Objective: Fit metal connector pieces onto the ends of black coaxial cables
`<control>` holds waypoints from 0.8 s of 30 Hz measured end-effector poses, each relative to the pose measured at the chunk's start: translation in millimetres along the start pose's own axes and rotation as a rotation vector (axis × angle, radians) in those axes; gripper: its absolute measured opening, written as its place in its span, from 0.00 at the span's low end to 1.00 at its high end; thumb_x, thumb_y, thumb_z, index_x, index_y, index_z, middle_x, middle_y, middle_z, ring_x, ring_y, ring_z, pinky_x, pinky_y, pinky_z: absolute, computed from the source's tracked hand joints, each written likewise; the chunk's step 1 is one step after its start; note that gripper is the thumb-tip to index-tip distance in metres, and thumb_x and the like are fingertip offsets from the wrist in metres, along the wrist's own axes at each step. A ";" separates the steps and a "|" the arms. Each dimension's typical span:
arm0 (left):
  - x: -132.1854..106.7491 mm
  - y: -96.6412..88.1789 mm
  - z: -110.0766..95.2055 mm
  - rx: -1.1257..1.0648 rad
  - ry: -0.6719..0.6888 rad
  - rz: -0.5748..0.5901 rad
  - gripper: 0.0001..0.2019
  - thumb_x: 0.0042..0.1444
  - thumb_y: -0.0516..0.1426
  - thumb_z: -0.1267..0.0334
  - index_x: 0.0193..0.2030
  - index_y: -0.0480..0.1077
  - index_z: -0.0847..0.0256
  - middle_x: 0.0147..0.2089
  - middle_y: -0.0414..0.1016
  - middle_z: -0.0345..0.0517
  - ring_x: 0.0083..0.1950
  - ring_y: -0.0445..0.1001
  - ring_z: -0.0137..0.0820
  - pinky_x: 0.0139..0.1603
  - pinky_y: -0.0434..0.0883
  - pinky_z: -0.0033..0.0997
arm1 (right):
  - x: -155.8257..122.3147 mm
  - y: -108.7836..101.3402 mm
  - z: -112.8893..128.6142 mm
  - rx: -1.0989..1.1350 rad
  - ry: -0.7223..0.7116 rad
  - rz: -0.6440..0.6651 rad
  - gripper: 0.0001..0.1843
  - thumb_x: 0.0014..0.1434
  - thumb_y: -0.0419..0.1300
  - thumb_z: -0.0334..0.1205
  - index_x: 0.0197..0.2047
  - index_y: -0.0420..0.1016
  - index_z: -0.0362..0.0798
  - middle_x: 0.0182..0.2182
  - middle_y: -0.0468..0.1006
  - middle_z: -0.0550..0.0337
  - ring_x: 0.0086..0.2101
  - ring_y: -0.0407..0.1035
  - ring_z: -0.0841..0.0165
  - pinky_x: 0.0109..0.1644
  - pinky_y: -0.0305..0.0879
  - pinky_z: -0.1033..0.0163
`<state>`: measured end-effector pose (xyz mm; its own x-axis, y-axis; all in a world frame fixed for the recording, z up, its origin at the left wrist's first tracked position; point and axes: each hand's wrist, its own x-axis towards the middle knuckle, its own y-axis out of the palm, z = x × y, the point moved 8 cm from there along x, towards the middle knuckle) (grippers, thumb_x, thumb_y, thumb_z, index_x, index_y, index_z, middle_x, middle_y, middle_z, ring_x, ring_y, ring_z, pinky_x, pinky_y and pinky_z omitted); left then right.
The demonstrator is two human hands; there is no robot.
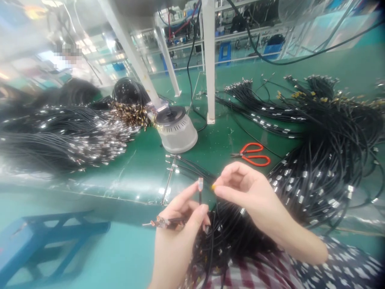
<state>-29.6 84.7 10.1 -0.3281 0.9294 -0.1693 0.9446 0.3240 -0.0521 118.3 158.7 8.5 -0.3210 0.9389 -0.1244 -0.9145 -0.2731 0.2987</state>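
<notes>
My left hand (180, 224) is closed around several black cables; one of them stands upright between thumb and fingers, with a small silvery connector (200, 184) at its tip. Other cable ends (161, 222) stick out to the left across the palm. To the right, my right hand (243, 186) pinches a tiny yellow piece (213, 187) between thumb and forefinger, a short gap from the connector. What kind of piece it is I cannot make out. A dense bundle of black cables (234, 233) lies in the lap below both hands.
Red-handled scissors (255, 154) lie on the green table beyond my right hand. A grey-white round device with a black top (177, 132) stands near the white posts (208, 60). Cable heaps lie at left (75, 136) and right (319, 160). A blue stool (54, 241) is lower left.
</notes>
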 end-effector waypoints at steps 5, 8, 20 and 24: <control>-2.7 1.7 2.8 0.047 0.015 0.025 0.19 0.54 0.62 0.62 0.53 0.74 0.56 0.22 0.75 0.36 0.25 0.72 0.30 0.29 0.69 0.29 | -3.1 15.1 -5.8 0.044 0.010 0.015 0.15 0.48 0.71 0.37 0.32 0.67 0.49 0.27 0.77 0.65 0.30 0.68 0.71 0.37 0.63 0.63; -3.2 0.3 4.3 0.049 0.028 0.024 0.18 0.53 0.63 0.63 0.52 0.74 0.56 0.22 0.76 0.36 0.25 0.73 0.30 0.30 0.70 0.28 | -2.8 17.2 -5.0 0.049 -0.014 0.014 0.14 0.48 0.70 0.37 0.31 0.67 0.49 0.27 0.76 0.66 0.31 0.68 0.71 0.37 0.63 0.63; -3.3 -1.0 3.4 0.014 0.026 -0.015 0.16 0.51 0.64 0.63 0.49 0.76 0.56 0.22 0.76 0.37 0.25 0.74 0.30 0.30 0.72 0.28 | -3.6 17.1 -8.2 0.042 -0.020 0.000 0.14 0.49 0.70 0.37 0.31 0.66 0.50 0.26 0.75 0.66 0.30 0.67 0.70 0.37 0.62 0.62; -3.1 -1.3 3.2 0.020 0.040 -0.022 0.16 0.51 0.64 0.63 0.49 0.76 0.55 0.22 0.77 0.36 0.25 0.75 0.30 0.30 0.71 0.27 | -2.6 16.7 -7.7 0.028 -0.029 -0.019 0.14 0.49 0.70 0.36 0.30 0.66 0.50 0.26 0.75 0.66 0.30 0.67 0.70 0.38 0.62 0.61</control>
<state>-29.8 80.8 7.5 -0.3485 0.9285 -0.1280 0.9370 0.3413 -0.0750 102.0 150.0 6.6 -0.2955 0.9498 -0.1028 -0.9129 -0.2491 0.3232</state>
